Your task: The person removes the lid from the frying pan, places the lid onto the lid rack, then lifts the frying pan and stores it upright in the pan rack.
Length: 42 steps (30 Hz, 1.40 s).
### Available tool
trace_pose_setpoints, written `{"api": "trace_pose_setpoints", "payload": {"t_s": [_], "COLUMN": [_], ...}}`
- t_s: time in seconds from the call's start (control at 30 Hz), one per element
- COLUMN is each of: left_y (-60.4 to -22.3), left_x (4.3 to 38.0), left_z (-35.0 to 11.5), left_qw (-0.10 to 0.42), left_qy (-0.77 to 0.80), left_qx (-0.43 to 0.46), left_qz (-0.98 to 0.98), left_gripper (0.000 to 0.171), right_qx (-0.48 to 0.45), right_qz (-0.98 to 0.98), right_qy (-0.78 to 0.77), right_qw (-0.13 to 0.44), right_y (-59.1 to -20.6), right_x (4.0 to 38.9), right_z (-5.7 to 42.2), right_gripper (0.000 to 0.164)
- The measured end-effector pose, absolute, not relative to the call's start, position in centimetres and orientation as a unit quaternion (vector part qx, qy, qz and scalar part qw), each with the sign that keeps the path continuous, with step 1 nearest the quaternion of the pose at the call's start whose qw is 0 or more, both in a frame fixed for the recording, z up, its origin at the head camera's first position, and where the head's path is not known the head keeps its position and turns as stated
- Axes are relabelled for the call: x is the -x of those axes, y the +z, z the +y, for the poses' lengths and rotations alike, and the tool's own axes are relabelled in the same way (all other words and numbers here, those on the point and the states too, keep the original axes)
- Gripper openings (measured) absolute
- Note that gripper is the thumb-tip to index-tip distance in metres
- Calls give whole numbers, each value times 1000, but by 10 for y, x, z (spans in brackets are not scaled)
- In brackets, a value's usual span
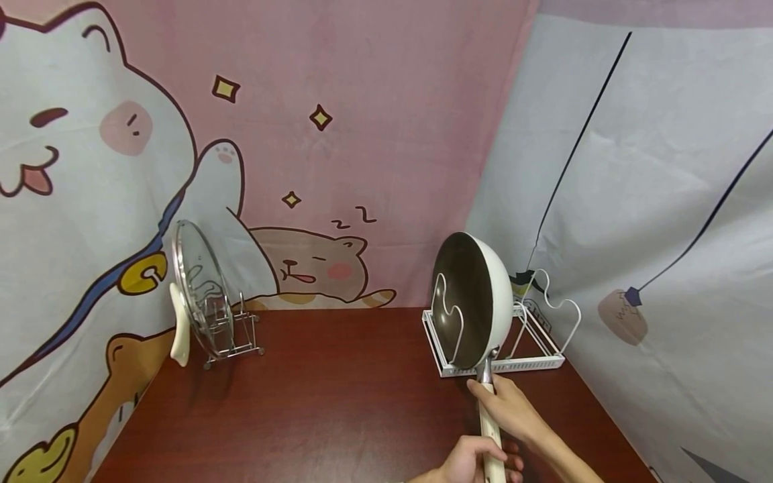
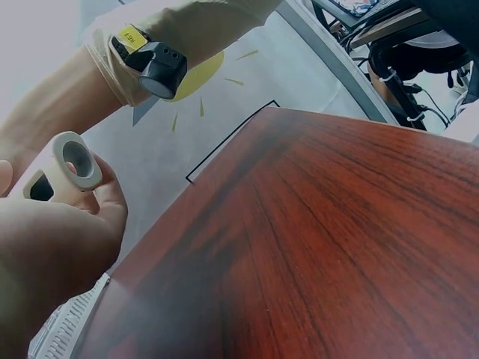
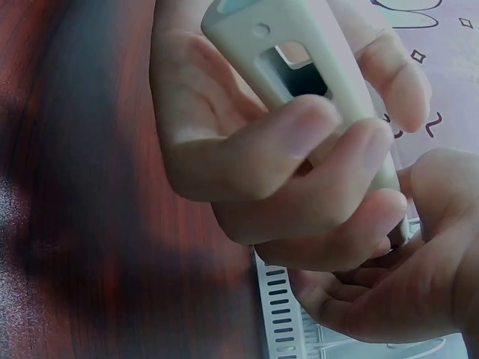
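A deep frying pan (image 1: 500, 282), white outside and dark inside, stands on edge in a white metal rack (image 1: 504, 365), its cream handle (image 1: 488, 419) toward me. My left hand (image 1: 468, 457) grips the handle close to its end, fingers wrapped round it, as the right wrist view also shows. Nearer the pan, my right hand (image 1: 513, 407) holds the handle with the thumb laid across the top. In the left wrist view, the hollow handle end (image 2: 88, 179) sticks out beyond the left hand (image 2: 56, 258).
On the left, a glass lid (image 1: 202, 282) with a cream handle (image 1: 180, 329) leans upright in a chrome wire rack (image 1: 244, 339). A brown wooden table (image 1: 326, 396) lies beneath. Printed cloth (image 1: 386, 100) hangs behind it and on the sides.
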<state>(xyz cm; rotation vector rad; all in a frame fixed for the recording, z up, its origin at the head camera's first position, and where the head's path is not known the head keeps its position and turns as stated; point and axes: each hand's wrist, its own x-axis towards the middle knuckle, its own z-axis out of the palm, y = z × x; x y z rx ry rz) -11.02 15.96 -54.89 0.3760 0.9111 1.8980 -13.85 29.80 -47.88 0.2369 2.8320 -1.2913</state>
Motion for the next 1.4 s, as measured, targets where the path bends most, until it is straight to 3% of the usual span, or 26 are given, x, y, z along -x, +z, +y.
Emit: {"api": "trace_pose_setpoints", "payload": {"t_s": [0.43, 0.7, 0.87, 1.13, 1.4], "left_y": [-546, -547, -540, -531, -529], "left_x": [110, 106, 110, 121, 128], "left_z": [160, 160, 155, 148, 135], "left_qw": [460, 373, 358, 320, 276], "left_qy": [776, 803, 786, 805, 778], "left_qx": [-157, -126, -107, -121, -144], "left_qz": [401, 447, 492, 485, 546], "left_gripper": [14, 24, 21, 31, 55], "right_qx": [-84, -79, -73, -62, -50], "right_qz": [903, 917, 924, 930, 936], "right_qy": [-421, -391, -375, -364, -347], "right_qw": [9, 7, 4, 1, -34], "right_y": [-477, -470, -467, -466, -467], "right_x": [135, 132, 130, 128, 126], "right_z": [300, 304, 307, 309, 310], "right_gripper": [33, 36, 49, 64, 73]}}
